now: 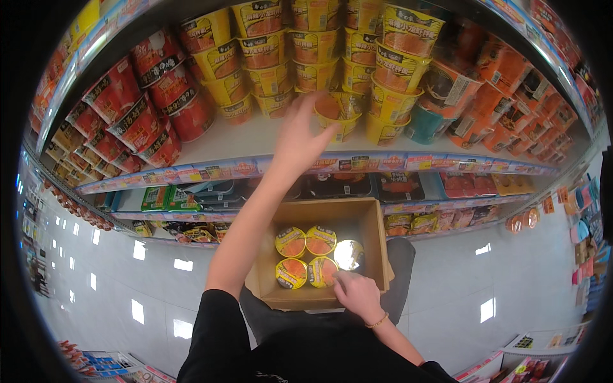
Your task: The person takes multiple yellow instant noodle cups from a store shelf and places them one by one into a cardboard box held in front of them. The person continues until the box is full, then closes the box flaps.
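My left hand (pixel 302 134) reaches up to the shelf, blurred, with thumb and fingers spread at the left side of a yellow instant noodle cup (pixel 346 125). That cup stands low between taller stacks of yellow noodle cups (pixel 313 45); whether my hand grips it is unclear. An open cardboard box (pixel 378 239) rests at my lap. Inside are several lidded yellow noodle cups (pixel 290 242) and one round shiny silvery top (pixel 348 254), washed out by glare. My right hand (pixel 360 293) is over the box's near right edge, its fingertips at a yellow cup (pixel 322 272).
Red noodle buckets (pixel 158 95) stack on the left of the shelf (pixel 215 139), orange tubs (pixel 507 105) and a teal tub (pixel 425 125) on the right. A price-strip edge (pixel 378 163) runs along its front. Packaged food (pixel 400 185) fills lower shelves. Glossy floor tiles (pixel 450 287) lie below.
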`<state>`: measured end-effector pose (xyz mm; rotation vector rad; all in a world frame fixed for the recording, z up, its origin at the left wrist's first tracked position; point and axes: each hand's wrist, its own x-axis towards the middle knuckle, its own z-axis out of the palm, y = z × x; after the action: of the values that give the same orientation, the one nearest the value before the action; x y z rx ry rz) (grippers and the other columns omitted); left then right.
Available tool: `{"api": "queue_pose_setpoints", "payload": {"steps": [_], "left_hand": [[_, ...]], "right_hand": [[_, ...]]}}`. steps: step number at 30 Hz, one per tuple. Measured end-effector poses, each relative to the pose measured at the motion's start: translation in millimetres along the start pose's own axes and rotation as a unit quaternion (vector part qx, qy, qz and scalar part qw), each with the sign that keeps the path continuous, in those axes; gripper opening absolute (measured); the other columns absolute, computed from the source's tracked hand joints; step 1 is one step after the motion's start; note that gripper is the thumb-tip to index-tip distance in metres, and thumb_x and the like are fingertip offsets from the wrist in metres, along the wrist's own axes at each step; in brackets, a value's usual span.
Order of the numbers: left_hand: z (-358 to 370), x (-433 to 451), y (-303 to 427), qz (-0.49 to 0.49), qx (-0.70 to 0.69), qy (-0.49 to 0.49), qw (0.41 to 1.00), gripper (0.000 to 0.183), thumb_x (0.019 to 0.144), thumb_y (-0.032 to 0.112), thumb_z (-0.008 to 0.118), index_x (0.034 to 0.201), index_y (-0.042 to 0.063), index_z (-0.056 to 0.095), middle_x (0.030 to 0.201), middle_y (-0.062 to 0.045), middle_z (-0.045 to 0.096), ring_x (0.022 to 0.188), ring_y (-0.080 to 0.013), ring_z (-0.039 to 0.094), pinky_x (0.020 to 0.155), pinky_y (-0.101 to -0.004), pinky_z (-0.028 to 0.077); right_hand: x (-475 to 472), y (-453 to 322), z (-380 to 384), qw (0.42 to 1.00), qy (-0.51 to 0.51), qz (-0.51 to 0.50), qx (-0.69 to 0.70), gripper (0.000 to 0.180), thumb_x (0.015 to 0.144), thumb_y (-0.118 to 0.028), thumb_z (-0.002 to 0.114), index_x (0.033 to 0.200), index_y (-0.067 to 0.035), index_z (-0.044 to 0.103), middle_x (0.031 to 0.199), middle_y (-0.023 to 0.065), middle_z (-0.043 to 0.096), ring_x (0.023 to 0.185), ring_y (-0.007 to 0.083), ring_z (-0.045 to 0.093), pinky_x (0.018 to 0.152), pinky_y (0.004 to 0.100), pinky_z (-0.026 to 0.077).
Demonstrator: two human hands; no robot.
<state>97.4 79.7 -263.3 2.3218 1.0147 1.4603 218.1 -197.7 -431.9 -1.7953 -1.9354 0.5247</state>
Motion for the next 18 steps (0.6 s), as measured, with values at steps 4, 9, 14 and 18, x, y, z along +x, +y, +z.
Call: {"api": "queue_pose_setpoints", "payload": {"steps": [4,9,14,18], "left_hand": [[32,7,-24,-0.109,-0.077,-0.083,0.988,0.066,0.082,0.028,0.081,0.138,0.002,0.057,0.135,-0.017,0.062,0.131,-0.0315,0.055,0.11,-0.0389,0.042],[43,4,-35,-0.119,-0.126,-0.044,0.984,0.058,0.076,0.022,0.086,0.126,0.002,0.065,0.129,-0.015,0.064,0.124,-0.0285,0.059,0.106,-0.0392,0.046],[25,-25,-14,-0.109,-0.128,0.014,0.986,0.055,0.074,0.011,0.087,0.124,0.004,0.065,0.134,-0.013,0.057,0.123,-0.0256,0.06,0.104,-0.0378,0.05],[2,-66,-11,-0.011,-0.143,0.109,0.984,0.06,0.065,0.006,0.089,0.121,0.009,0.069,0.134,-0.017,0.059,0.126,-0.0325,0.059,0.106,-0.0417,0.048]], "right_hand": [[-2,2,2,0.999,0.025,-0.025,-0.001,0.015,0.092,-0.023,0.062,0.09,-0.009,0.066,0.077,0.0107,0.069,0.071,0.031,0.069,0.061,0.0445,0.055],[-5,3,2,0.999,0.041,-0.029,0.004,0.015,0.092,-0.022,0.061,0.087,-0.008,0.064,0.074,0.0107,0.068,0.068,0.0304,0.069,0.059,0.0442,0.055],[-5,1,0,0.998,0.05,-0.028,0.002,0.014,0.091,-0.021,0.062,0.086,-0.008,0.064,0.072,0.0103,0.067,0.068,0.0301,0.069,0.059,0.0442,0.054],[-3,2,-2,0.998,0.047,-0.024,0.03,0.014,0.09,-0.021,0.066,0.094,-0.008,0.065,0.078,0.0099,0.07,0.071,0.0301,0.07,0.062,0.0425,0.056]]}}
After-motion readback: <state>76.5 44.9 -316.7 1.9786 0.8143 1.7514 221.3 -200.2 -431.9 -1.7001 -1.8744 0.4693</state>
